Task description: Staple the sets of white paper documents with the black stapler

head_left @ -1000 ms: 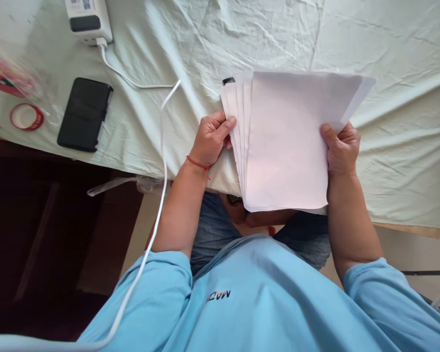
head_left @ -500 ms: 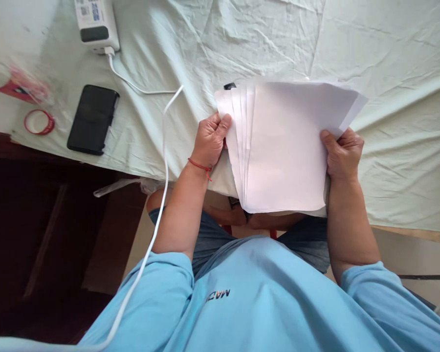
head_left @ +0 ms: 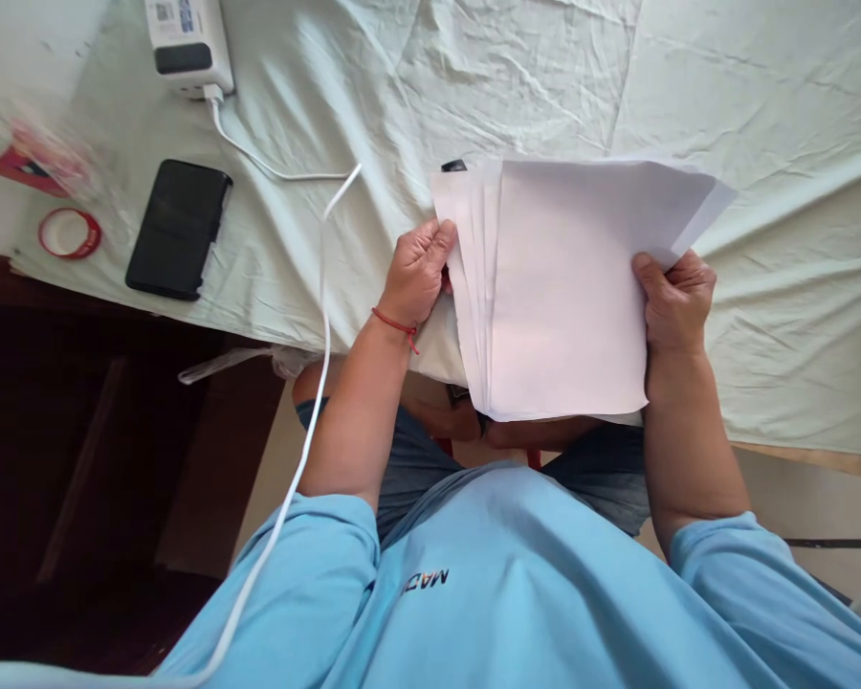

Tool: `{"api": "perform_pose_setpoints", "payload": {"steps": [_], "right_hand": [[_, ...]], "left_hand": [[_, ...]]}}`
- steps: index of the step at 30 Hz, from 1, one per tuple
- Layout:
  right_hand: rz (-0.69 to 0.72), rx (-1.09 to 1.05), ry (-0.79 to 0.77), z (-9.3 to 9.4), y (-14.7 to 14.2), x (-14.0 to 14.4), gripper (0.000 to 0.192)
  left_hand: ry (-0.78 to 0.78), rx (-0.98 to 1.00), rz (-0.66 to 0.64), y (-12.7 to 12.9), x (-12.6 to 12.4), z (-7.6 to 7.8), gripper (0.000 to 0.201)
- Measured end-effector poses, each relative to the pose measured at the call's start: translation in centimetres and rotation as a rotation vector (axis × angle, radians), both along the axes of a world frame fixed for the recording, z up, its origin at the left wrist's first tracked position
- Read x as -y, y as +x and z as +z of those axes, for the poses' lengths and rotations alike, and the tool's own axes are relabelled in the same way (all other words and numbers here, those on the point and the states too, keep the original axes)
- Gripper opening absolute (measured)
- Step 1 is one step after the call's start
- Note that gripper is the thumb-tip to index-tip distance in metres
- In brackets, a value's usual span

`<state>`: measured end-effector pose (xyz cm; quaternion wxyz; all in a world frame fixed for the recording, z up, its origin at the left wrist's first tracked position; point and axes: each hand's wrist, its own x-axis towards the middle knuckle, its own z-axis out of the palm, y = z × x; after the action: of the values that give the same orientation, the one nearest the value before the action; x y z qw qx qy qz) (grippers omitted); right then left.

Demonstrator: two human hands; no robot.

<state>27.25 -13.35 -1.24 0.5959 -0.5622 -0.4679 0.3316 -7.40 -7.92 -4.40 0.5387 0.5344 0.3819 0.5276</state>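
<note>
A stack of white paper sheets (head_left: 570,287) spans the space between my two hands, over the near edge of the cloth-covered table. On the left side the sheets are fanned, with several edges showing. My left hand (head_left: 420,268) grips that fanned side, thumb on top and the other fingers mostly hidden beneath. At the right edge my right hand (head_left: 675,297) pinches the stack, its thumb lying on the top sheet. The upper right corner of the sheets bends and spreads apart. A small black object (head_left: 454,166) pokes out behind the upper left corner; its kind is unclear.
A black phone (head_left: 179,230) lies at the left, beside a red and white ring-shaped roll (head_left: 70,233) and a clear plastic wrapper (head_left: 61,158). Behind them stands a white power bank (head_left: 188,48). Its white cable (head_left: 322,287) runs across my left arm's side. Pale cloth (head_left: 775,316) covers the table.
The paper stack has shifted slightly to the right along with both hands, and its fanned left edges sit a little differently. Both hands keep their hold.
</note>
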Motion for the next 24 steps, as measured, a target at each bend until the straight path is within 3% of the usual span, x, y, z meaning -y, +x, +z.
{"api": "perform_pose_setpoints", "payload": {"steps": [12, 24], "right_hand": [[-0.044, -0.047, -0.024, 1.3, -0.6, 0.1, 0.024], [-0.022, 0.044, -0.061, 1.3, -0.5, 0.2, 0.029]], "left_hand": [[-0.010, 0.012, 0.019, 0.7, 0.6, 2.0, 0.059], [-0.009, -0.006, -0.040, 0.6, 0.7, 2.2, 0.059]]}}
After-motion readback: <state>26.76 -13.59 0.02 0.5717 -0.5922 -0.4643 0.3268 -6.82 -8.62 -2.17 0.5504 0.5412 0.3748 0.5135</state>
